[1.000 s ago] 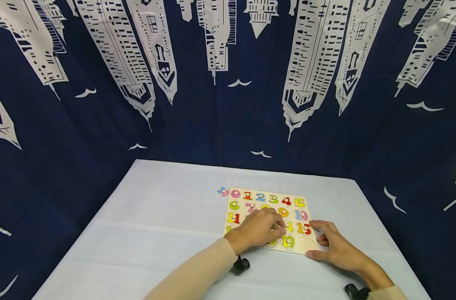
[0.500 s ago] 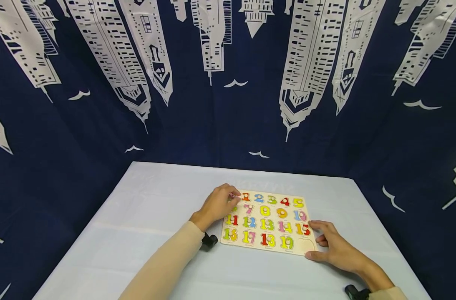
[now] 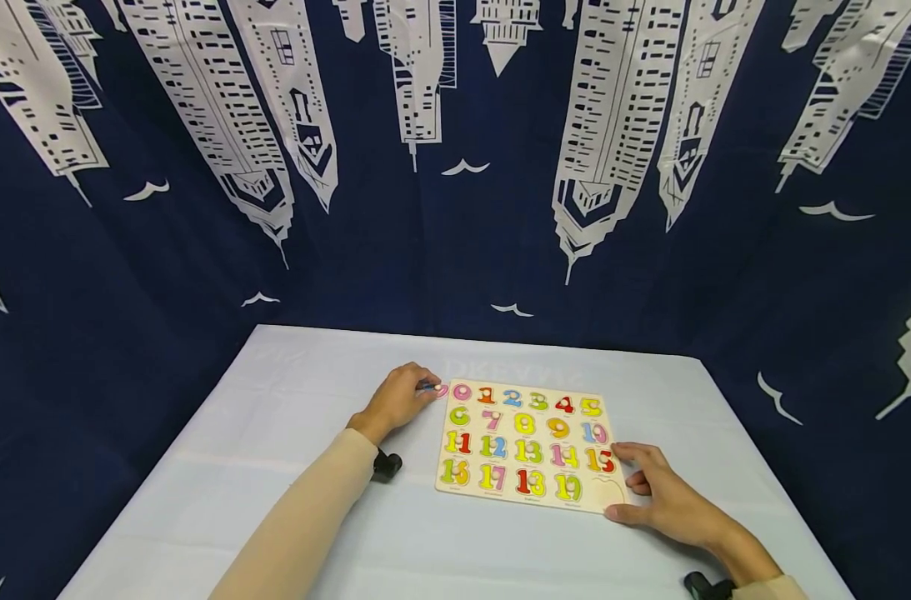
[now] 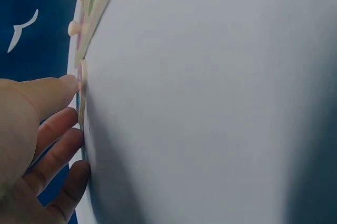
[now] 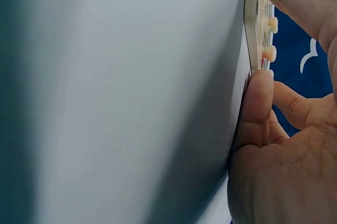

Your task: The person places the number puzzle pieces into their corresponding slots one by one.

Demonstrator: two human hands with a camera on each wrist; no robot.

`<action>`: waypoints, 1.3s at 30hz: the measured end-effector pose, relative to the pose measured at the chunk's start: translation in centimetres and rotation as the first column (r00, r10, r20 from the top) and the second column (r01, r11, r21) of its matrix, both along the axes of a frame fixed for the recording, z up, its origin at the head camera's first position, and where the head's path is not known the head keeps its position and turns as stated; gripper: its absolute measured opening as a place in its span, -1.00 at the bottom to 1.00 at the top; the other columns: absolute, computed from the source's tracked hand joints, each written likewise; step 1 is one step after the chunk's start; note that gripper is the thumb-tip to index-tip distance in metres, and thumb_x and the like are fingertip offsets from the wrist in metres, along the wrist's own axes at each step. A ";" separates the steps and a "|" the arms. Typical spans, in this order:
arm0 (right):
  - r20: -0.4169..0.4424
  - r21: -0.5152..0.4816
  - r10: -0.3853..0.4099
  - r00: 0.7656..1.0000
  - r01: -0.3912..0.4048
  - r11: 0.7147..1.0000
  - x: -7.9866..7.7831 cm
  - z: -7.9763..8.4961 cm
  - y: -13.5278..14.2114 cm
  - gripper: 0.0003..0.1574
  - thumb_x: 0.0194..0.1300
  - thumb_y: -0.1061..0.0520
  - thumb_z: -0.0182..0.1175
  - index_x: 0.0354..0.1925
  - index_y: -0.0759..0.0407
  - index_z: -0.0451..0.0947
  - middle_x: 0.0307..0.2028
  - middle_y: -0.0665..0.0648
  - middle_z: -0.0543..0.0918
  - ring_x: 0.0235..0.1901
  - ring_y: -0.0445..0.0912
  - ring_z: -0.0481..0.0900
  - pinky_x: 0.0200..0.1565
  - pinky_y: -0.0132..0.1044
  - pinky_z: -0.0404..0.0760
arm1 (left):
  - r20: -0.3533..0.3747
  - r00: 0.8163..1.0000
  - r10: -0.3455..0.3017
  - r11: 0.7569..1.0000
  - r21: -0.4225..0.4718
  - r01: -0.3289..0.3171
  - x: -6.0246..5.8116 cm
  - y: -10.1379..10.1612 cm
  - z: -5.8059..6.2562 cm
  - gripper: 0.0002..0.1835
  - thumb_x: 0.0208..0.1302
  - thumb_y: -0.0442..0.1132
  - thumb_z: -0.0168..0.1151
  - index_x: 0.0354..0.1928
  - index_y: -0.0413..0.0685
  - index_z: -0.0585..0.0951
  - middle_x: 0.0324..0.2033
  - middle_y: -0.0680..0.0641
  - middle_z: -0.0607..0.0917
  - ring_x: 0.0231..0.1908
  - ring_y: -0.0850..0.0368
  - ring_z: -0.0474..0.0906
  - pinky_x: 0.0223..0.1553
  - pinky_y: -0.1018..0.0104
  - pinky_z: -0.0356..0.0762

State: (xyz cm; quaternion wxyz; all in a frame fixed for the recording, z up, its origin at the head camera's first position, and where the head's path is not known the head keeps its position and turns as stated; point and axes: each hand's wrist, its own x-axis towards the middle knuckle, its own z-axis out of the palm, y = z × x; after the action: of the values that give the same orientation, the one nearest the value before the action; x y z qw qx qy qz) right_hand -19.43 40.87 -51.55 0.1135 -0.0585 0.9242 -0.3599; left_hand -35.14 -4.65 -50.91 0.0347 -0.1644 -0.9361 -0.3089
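At the board's upper left corner, my left hand [image 3: 398, 400] pinches a pink and blue number puzzle piece [image 3: 443, 390]. In the left wrist view the thumb and fingers meet this piece [image 4: 82, 79] edge-on, low over the table; its far side is hidden. Beside it lies the wooden number puzzle board [image 3: 515, 498], with knobbed number pieces in rows and a bare recess [image 3: 605, 490] at lower right. My right hand [image 3: 673, 500] holds the board's lower right corner, thumb at the near corner and index finger on the right edge.
The white-covered table [image 3: 275, 500] extends around the board. Behind it hangs a dark blue curtain [image 3: 395, 250] with white building prints. Small black wrist devices sit below the left hand [image 3: 386, 465] and the right hand [image 3: 706, 586].
My left hand has moved off the middle of the board, up and left to the loose piece beside it, uncovering the numbers. The right hand has stayed at the corner.
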 end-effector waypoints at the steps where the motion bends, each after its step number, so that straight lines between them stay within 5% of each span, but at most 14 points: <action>1: 0.002 -0.003 -0.002 1.000 0.002 1.000 0.0 -0.1 -0.1 0.43 0.24 -0.17 0.80 0.78 0.23 0.25 0.69 0.26 0.23 0.25 0.01 0.45 0.10 -0.48 0.56 | 0.001 1.000 0.004 1.000 0.002 -0.004 0.0 -0.1 0.0 -0.81 0.63 -0.26 0.49 0.16 -0.04 0.89 0.14 -0.10 0.83 0.17 -0.06 0.75 0.42 -0.06 0.73; 6: 0.013 0.014 -0.004 1.000 0.004 1.000 0.0 -0.3 -0.4 0.45 0.24 -0.21 0.80 0.79 0.18 0.24 0.66 0.25 0.25 0.25 0.01 0.45 0.11 -0.47 0.56 | 0.004 1.000 0.024 1.000 -0.014 -0.024 0.0 -0.3 -0.2 -0.93 0.59 -0.26 0.53 0.00 0.00 0.89 0.02 -0.07 0.79 0.06 -0.01 0.69 0.33 -0.04 0.73; 13: 0.014 0.013 -0.008 1.000 0.008 1.000 0.2 -0.4 -0.4 0.45 0.23 -0.21 0.80 0.79 0.19 0.24 0.61 0.25 0.28 0.25 0.01 0.45 0.11 -0.46 0.57 | -0.023 1.000 0.009 0.998 -0.061 -0.011 0.5 -0.4 -0.5 -0.95 0.56 -0.24 0.58 -0.08 0.01 0.84 0.12 -0.05 0.75 0.11 0.01 0.70 0.32 -0.03 0.75; 21: 0.012 -0.001 0.002 1.000 -0.002 1.000 0.3 -0.5 -0.2 0.43 0.23 -0.18 0.81 0.78 0.23 0.27 0.60 0.25 0.30 0.24 0.01 0.45 0.10 -0.47 0.57 | -0.084 0.996 -0.001 0.999 0.045 0.005 1.8 0.4 0.0 -0.89 0.52 -0.19 0.61 -0.06 0.06 0.82 -0.01 0.02 0.81 0.06 0.04 0.73 0.24 0.03 0.75; 31: 0.023 -0.013 0.020 1.000 -0.020 1.000 0.2 -0.3 0.3 0.44 0.22 -0.13 0.81 0.78 0.25 0.25 0.67 0.29 0.26 0.24 0.01 0.46 0.11 -0.50 0.59 | -0.162 0.980 -0.117 0.985 0.106 0.135 4.3 3.9 1.9 -0.87 0.55 -0.19 0.59 0.00 0.03 0.80 0.01 -0.01 0.86 0.09 -0.02 0.78 0.29 0.02 0.77; 39: 0.019 -0.032 0.034 0.999 -0.034 0.999 0.0 0.0 0.8 0.43 0.23 -0.09 0.81 0.79 0.23 0.23 0.67 0.27 0.26 0.28 0.02 0.46 0.14 -0.52 0.59 | -0.202 0.944 -0.261 0.953 0.102 0.286 6.5 8.8 2.3 -0.88 0.60 -0.15 0.55 0.02 0.06 0.80 0.02 0.08 0.83 0.03 0.16 0.76 0.16 0.36 0.78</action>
State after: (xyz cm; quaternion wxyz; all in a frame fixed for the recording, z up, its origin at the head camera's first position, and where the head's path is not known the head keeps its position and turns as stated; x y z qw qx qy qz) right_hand -19.45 41.62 -51.53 0.1278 -0.0725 0.9160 -0.3732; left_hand -28.67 4.15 -48.62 0.0896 -0.3185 -0.8746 -0.3543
